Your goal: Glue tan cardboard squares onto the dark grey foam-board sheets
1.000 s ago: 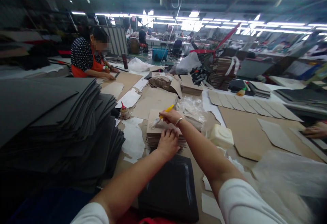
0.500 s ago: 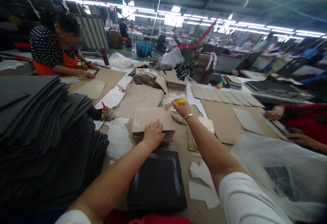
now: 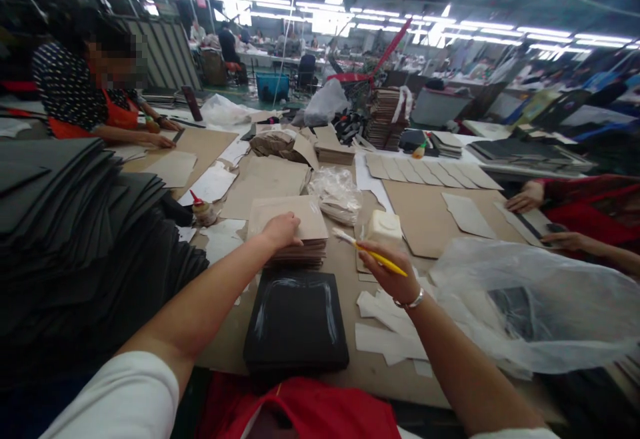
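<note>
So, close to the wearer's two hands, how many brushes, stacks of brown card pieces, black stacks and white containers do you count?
yellow-handled brush: 1, held in the right hand
stack of brown card pieces: 1, under the left hand
black stack: 1
white plastic container: 1
Total: 4

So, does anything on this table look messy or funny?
The black pad in front has white streaks smeared across it, torn white paper scraps lie scattered by the right hand, and the dark sheet pile on the left is fanned out unevenly.
</note>
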{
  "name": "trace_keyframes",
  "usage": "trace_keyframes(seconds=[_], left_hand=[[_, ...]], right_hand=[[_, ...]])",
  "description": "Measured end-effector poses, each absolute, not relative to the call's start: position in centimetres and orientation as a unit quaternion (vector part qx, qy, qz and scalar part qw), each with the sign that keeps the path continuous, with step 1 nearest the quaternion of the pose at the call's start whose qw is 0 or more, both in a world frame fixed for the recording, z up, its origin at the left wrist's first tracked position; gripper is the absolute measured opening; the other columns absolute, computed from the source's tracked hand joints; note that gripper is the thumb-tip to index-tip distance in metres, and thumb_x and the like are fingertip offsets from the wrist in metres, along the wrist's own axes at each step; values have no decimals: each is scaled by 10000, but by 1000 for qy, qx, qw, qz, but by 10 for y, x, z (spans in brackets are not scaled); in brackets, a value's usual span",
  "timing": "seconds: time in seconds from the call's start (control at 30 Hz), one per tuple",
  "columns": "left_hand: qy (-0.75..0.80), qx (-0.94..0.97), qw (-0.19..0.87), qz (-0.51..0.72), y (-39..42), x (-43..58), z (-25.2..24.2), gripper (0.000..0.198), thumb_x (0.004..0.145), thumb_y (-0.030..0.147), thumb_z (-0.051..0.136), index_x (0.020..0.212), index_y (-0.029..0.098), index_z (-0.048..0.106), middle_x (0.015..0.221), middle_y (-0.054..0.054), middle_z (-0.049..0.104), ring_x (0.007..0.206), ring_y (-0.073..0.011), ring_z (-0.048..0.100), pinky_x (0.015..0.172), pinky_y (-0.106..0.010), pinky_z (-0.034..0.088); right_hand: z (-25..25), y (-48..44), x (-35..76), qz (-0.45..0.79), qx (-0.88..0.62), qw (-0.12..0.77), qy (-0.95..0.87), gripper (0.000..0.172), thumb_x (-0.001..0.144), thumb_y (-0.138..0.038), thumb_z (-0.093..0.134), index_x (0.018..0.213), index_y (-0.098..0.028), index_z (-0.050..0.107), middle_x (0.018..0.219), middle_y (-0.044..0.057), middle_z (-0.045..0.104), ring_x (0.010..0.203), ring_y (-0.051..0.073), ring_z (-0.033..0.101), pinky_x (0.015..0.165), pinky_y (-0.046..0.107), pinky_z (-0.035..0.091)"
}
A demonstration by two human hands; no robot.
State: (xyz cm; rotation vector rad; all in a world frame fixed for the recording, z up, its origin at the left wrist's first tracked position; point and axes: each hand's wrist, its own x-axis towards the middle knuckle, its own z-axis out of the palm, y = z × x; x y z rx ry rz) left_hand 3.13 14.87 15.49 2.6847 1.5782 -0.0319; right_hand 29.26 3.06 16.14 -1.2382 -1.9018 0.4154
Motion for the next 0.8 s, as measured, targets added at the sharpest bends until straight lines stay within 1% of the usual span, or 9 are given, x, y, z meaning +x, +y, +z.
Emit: trace_keyframes(seconds=[0.1, 0.2, 0.33, 0.4, 0.47, 0.53, 0.63, 0.73, 0.8], left_hand=[[482, 875, 32, -32, 152, 29, 161, 403, 672, 482, 675, 909, 157, 653, 969, -83, 626, 882, -213, 596, 759, -262, 438], [476, 878, 42, 10, 149, 25, 167, 247, 737, 384, 601, 859, 176, 654, 898, -56, 647, 853, -188, 590, 740, -247, 428], [563, 775, -69, 278, 138, 8, 187, 137, 779, 193, 471, 826, 168, 597, 853, -60, 615, 814, -170, 574, 731, -263, 434], [589, 671, -123, 433, 127, -4, 202, 84, 763, 171, 477, 788, 164, 557, 807, -54, 581, 781, -163, 559, 712, -269, 447], [584, 579, -117, 557, 113, -10, 213, 30, 740, 188, 520, 760, 167, 525, 764, -29, 551, 730, -141, 543, 672, -255, 460], [555, 520, -45, 648, 95, -8, 214, 94, 723, 219, 558, 792, 164, 526, 758, -8, 550, 701, -120, 543, 653, -242, 476], [488, 467, 163, 719, 62, 13, 198, 224, 726, 265, 574, 929, 172, 550, 803, 0, 598, 728, -115, 585, 699, -263, 505], [434, 404, 370, 715, 29, 38, 171, 340, 698, 300, 626, 1013, 195, 558, 861, -5, 637, 774, -134, 616, 733, -293, 515], [416, 369, 470, 685, 11, 44, 154, 382, 664, 322, 680, 1008, 194, 574, 868, -12, 649, 792, -148, 623, 755, -308, 511]], right_hand=[[153, 18, 293, 248, -535, 516, -621, 394, 854, -459, 495, 1157, -217, 557, 797, 30, 678, 570, 121, 625, 552, 270, 530], [141, 14, 281, 302, -547, 550, -554, 412, 851, -512, 469, 1124, -206, 506, 733, 12, 663, 513, 121, 615, 489, 258, 522], [127, 21, 252, 312, -534, 538, -573, 307, 863, -509, 450, 959, -218, 457, 789, 37, 665, 584, 144, 641, 561, 297, 539], [125, 26, 236, 284, -526, 526, -604, 267, 867, -484, 460, 926, -225, 432, 842, 57, 662, 655, 163, 655, 614, 319, 537], [126, 30, 219, 253, -525, 527, -619, 242, 868, -458, 470, 924, -229, 417, 862, 66, 652, 705, 177, 657, 638, 325, 527], [130, 33, 204, 244, -524, 535, -615, 226, 870, -434, 470, 941, -229, 406, 857, 63, 642, 731, 179, 651, 651, 318, 514], [134, 34, 191, 240, -538, 549, -592, 218, 873, -410, 460, 964, -223, 392, 821, 39, 620, 714, 159, 623, 662, 298, 492], [128, 33, 195, 179, -579, 562, -563, 234, 845, -388, 496, 967, -210, 404, 764, 4, 564, 665, 137, 562, 660, 286, 464], [117, 27, 205, 142, -599, 569, -546, 238, 829, -374, 515, 963, -206, 413, 734, -17, 522, 650, 130, 529, 654, 283, 451]])
